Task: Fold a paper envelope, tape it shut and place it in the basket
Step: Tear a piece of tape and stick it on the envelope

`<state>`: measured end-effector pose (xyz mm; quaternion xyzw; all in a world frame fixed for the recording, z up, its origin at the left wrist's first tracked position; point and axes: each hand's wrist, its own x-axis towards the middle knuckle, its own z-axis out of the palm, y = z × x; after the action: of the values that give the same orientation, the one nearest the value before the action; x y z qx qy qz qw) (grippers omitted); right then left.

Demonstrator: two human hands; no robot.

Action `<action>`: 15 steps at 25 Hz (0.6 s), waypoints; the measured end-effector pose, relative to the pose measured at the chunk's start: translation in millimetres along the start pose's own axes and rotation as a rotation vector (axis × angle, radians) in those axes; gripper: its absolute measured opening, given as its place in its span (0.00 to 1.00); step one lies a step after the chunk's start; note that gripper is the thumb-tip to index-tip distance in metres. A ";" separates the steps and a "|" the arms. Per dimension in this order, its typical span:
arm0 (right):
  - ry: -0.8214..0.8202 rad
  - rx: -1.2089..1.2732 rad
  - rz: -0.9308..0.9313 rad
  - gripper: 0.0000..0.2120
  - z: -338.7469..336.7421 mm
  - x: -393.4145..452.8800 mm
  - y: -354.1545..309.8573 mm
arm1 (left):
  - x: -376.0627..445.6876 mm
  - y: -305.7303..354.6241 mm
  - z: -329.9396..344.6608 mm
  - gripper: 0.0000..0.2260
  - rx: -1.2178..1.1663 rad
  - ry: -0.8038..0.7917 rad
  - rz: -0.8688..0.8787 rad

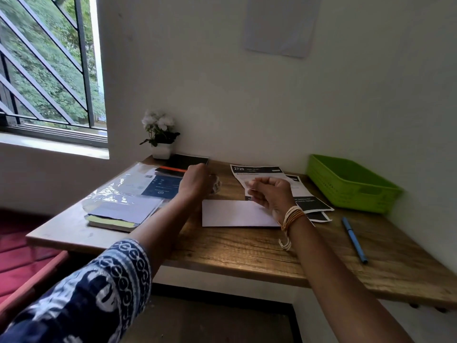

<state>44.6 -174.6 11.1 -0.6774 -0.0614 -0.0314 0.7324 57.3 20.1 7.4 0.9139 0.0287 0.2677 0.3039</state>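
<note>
Left hand (195,180) curled round a tape roll (215,184), gripped above the wooden desk (235,246); right hand (268,191) beside it, fingers pinched together, on what could not be told for sure. Folded white envelope (237,214) flat just beneath and between both hands, printed sheets (262,174) under the right. Green basket (351,184) well off beyond the right hand, blue pen (354,239) nearer the wrist.

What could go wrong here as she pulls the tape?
1. The strip between the tape roll in the left hand and the right hand looks clear and thin; it may curl and stick to itself.
2. Nothing holds the envelope; it could shift or reopen.
</note>
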 end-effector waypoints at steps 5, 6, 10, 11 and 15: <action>0.016 -0.001 0.114 0.08 -3.0 6.2 4.6 | 3.7 -6.2 14.6 0.09 0.011 -0.154 -0.021; 0.039 0.016 0.098 0.08 -3.7 7.0 2.7 | 2.5 -5.4 13.4 0.09 0.029 -0.099 0.034; 0.271 -0.400 -0.087 0.05 -25.4 13.0 -4.1 | -12.7 14.1 6.1 0.12 -0.038 0.035 0.442; 0.315 -0.548 -0.102 0.04 -33.5 13.4 -4.9 | -19.7 22.3 9.4 0.15 -0.044 -0.101 0.467; 0.346 -0.775 -0.114 0.06 -59.0 13.9 -8.7 | -36.1 46.0 29.8 0.38 0.221 -0.541 0.351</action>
<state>60.0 -233.6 17.1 -0.8827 0.0412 -0.2059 0.4203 36.5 -41.2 -3.4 0.9701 -0.1821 0.0590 0.1490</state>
